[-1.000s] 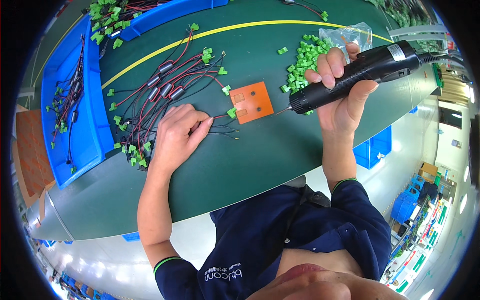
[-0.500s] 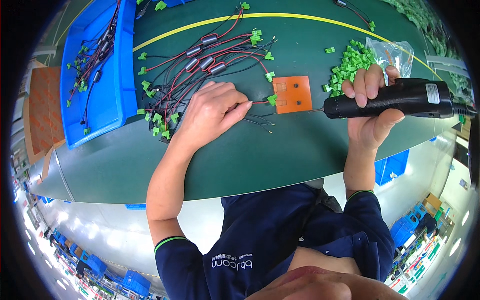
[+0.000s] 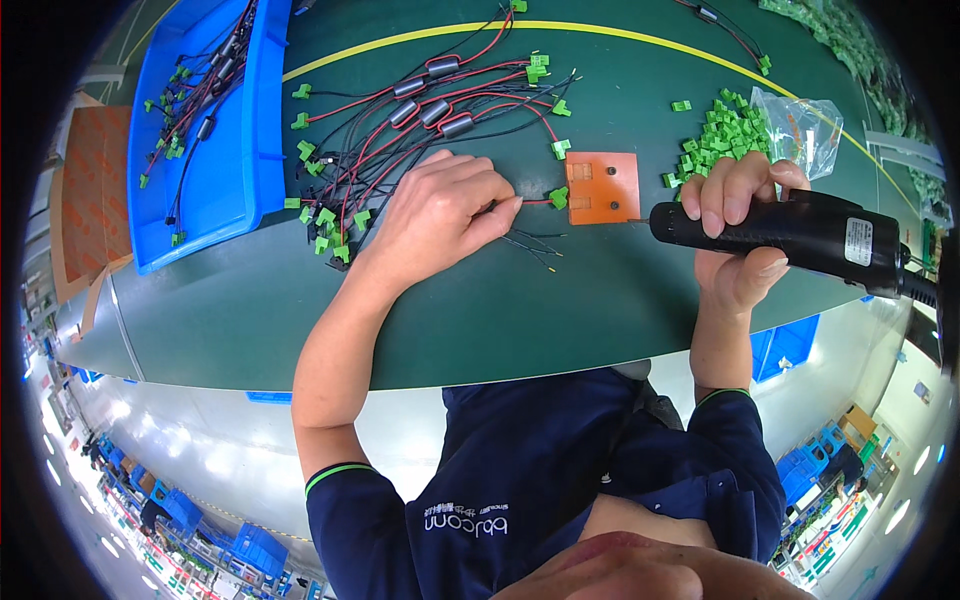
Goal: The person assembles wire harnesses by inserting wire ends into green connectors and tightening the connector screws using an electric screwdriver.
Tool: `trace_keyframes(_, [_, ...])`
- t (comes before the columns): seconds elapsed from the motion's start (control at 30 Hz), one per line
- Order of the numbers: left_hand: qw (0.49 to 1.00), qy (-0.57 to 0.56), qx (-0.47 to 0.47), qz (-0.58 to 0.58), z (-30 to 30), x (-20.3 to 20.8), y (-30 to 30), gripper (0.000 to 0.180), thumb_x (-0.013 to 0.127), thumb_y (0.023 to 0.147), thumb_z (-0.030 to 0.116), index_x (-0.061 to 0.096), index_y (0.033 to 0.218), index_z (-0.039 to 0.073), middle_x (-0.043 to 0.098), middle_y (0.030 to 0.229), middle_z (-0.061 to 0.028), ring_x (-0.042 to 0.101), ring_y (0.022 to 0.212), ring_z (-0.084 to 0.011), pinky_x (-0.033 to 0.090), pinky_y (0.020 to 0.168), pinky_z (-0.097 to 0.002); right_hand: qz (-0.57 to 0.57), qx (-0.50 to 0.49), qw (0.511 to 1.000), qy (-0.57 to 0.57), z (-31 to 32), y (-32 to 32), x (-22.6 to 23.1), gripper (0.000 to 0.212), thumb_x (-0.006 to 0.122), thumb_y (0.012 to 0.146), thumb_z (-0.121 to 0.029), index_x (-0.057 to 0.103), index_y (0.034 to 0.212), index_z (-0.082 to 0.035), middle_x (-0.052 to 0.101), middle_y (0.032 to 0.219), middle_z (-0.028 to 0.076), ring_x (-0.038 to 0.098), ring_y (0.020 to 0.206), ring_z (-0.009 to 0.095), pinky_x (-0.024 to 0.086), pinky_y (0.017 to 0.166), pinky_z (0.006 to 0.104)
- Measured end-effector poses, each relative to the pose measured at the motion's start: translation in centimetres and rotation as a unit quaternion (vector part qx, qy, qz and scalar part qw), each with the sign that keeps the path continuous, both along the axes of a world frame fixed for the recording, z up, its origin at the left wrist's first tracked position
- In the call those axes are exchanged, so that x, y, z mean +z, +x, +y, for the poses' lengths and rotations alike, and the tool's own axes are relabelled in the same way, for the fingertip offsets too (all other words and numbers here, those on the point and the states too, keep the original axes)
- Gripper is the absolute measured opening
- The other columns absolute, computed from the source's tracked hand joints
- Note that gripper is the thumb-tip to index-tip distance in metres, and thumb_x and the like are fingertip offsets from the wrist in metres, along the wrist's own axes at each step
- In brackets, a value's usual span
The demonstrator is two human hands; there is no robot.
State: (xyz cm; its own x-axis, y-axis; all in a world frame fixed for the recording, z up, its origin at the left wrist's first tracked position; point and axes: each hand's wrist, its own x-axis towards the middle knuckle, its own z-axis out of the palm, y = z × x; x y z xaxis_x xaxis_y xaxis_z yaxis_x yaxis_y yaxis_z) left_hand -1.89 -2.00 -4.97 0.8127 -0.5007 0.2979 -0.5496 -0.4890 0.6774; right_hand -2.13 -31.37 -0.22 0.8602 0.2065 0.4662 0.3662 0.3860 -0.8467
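My left hand (image 3: pixel 437 217) is closed, pinching a red-and-black wire lead between thumb and forefinger. The lead's green terminal connector (image 3: pixel 558 197) sits at the left edge of an orange fixture block (image 3: pixel 603 188) with two dark screws or pins on it. In my right hand (image 3: pixel 738 215), fingers wrapped round it, is a black electric screwdriver (image 3: pixel 790 235). It lies nearly level, its thin bit pointing left at the block's lower right corner; whether the bit touches the block I cannot tell. Just beyond my left hand spread several wire harnesses (image 3: pixel 400 115) with grey cylinders and green connectors.
A blue bin (image 3: pixel 262 180) holding more harnesses stands at the left, beside brown cardboard (image 3: pixel 95 200). Loose green connectors (image 3: pixel 730 130) are heaped at the right, next to a clear plastic bag (image 3: pixel 805 130). The screwdriver's cord (image 3: pixel 918 290) runs off right. A yellow line crosses the green table (image 3: pixel 500 330).
The screwdriver's rear end has swung toward me, while its bit stays near the block. The whole view has shifted slightly; my left hand keeps its pinch on the lead.
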Motion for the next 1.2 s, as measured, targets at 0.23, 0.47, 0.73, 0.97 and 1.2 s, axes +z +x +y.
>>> trace_keyframes(0.23, [1.000, 0.020, -0.001, 0.008, 0.0, 0.1, 0.0, 0.014, 0.080, 0.082, 0.010, 0.068, 0.079, 0.004, 0.058, 0.068, -0.0055, 0.055, 0.063, -0.0237, 0.041, 0.066, -0.0364, 0.033, -0.029, 0.999, 0.013, -0.1, -0.2, 0.0, 0.076, 0.082, 0.087, -0.053, 0.046, 0.141, -0.015, 0.052, 0.091, 0.004, 0.054, 0.073, 0.016, 0.049, 0.069, 0.0371])
trace_keyframes(0.47, [0.985, 0.022, 0.079, -0.155, 0.7, 0.6, 0.3, 0.015, 0.084, 0.080, 0.013, 0.076, 0.089, 0.005, 0.065, 0.083, -0.0072, 0.061, 0.080, -0.0281, 0.044, 0.073, -0.0395, 0.031, -0.030, 0.999, 0.028, -0.1, -0.1, 0.0, 0.076, 0.083, 0.087, -0.052, 0.046, 0.141, -0.014, 0.052, 0.091, 0.004, 0.054, 0.072, 0.016, 0.048, 0.069, 0.0364])
trace_keyframes(0.73, [0.961, 0.133, 0.183, -0.157, 1.6, 0.6, 0.8, 0.029, 0.084, 0.081, 0.020, 0.073, 0.105, 0.008, 0.065, 0.104, -0.0036, 0.060, 0.099, -0.0262, 0.043, 0.085, -0.0404, 0.024, -0.035, 0.999, 0.008, -0.3, 0.0, -0.1, 0.075, 0.084, 0.087, -0.050, 0.046, 0.141, -0.015, 0.052, 0.091, 0.004, 0.054, 0.072, 0.016, 0.048, 0.069, 0.0361])
trace_keyframes(0.97, [0.965, 0.082, 0.122, -0.218, -0.4, 1.6, 1.8, 0.024, 0.085, 0.078, 0.011, 0.071, 0.097, 0.008, 0.069, 0.116, -0.0042, 0.064, 0.110, -0.0262, 0.046, 0.090, -0.0394, 0.044, -0.044, 0.998, 0.020, -0.2, 0.3, 0.1, 0.073, 0.086, 0.086, -0.045, 0.048, 0.139, -0.014, 0.052, 0.090, 0.004, 0.054, 0.072, 0.016, 0.048, 0.068, 0.0360])
trace_keyframes(1.2, [0.970, 0.180, -0.023, -0.164, -3.4, 1.4, 5.3, 0.029, 0.082, 0.078, 0.017, 0.071, 0.103, 0.008, 0.062, 0.101, -0.0047, 0.060, 0.107, -0.0258, 0.046, 0.091, -0.0397, 0.029, -0.042, 0.998, 0.030, -0.1, 0.3, -0.1, 0.070, 0.087, 0.086, -0.042, 0.049, 0.137, -0.012, 0.053, 0.089, 0.005, 0.055, 0.071, 0.017, 0.049, 0.066, 0.0369])
